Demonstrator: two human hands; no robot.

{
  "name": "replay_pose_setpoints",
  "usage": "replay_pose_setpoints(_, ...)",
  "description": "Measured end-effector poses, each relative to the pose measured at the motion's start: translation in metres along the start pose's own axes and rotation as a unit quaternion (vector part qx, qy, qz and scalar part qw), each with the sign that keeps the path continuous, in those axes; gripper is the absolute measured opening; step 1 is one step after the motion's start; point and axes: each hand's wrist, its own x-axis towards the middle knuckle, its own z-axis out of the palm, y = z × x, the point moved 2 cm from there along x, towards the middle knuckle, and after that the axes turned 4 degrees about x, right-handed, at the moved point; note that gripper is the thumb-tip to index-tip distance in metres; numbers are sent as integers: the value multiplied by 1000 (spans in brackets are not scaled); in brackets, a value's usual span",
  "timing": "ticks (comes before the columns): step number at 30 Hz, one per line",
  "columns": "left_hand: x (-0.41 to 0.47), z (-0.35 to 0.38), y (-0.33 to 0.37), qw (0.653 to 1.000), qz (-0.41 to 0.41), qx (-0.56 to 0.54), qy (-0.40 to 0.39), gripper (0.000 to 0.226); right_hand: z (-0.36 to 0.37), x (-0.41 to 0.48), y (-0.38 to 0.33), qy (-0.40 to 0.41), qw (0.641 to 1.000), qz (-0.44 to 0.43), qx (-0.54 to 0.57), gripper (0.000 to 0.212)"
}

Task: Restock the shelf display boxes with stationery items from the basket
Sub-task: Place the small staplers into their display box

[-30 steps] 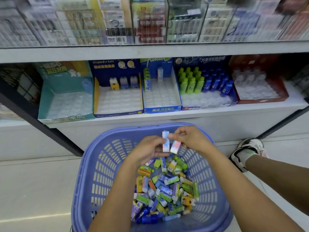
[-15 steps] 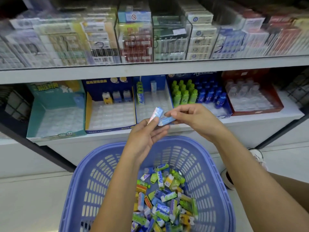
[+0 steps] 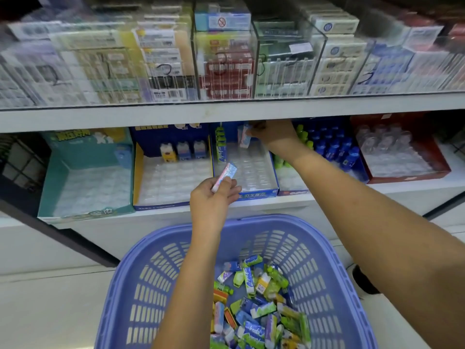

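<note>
Reached up and away from the other hand since half a second back: right hand (image 3: 273, 133) now at upper centre of frame, under the shelf edge, deep in the blue display box (image 3: 247, 193). Left hand (image 3: 214, 197) left waiting at centre frame, just before the box's front lip. Whole view tilted upward too, shelf rows larger and blurred.

Right fingers pinched shut on a small pink-and-blue eraser (image 3: 245, 137), held nearly upright above the rear cells of the clear tray. Left fingers closed round a second eraser (image 3: 225, 176), tilted up to the right, poking out past the thumb.

Blue-green stock (image 3: 221, 147) already standing along the box's left wall; most other cells apparently bare. Basket (image 3: 125, 285) at bottom of frame, well filled with mixed wrapped pieces.

Probably best done as follows: settle the right-hand eraser straight down into one rear cell, label facing front, matching the upright neighbours; release only once seated, lest it topple across cells. Fill back rows first so later pieces need no reaching over stock. Keep the wrist clear of the green and blue bottles (image 3: 327, 149) just right of the arm. Follow with the left-hand eraser in the adjoining cell.
</note>
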Motion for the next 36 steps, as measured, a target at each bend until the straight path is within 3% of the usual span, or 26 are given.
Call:
replay_pose_setpoints(6, -1, -2, 1, 1000, 1, -14, -9, 13, -1, 15, 5, -34, 994, -4, -108, 33)
replay_pose_setpoints(13, -3, -2, 2, 999, -15, -32, -21, 13, -2, 17, 3, -41, 997, -10, -66, 28)
replay_pose_setpoints(20, -3, -2, 2, 999, -23, -36, -27, 14, 0, 16, 6, -45, 992, -14, -119, 24)
replay_pose_setpoints(25, -4, -1, 2, 999, -20, -13, -26, 13, 7, 19, 1, -116, 970, -38, -209, 26)
replay_pose_setpoints(31, -5, -2, 4, 1000, -14, -7, -26, 13, 11, 12, -5, -83, 968, -37, -234, 24)
replay_pose_setpoints(33, -5, -2, 6, 1000, -3, -19, -22, 12, 9, -1, -10, -27, 983, -47, -175, 7)
replay_pose_setpoints(34, -4, -2, 7, 999, 6, -28, -17, 12, 8, -11, -13, -13, 995, -33, -95, 6)
replay_pose_setpoints(36, -2, -1, 9, 999, 29, -40, -11, 12, 8, -36, -16, -79, 991, 10, 112, 8)
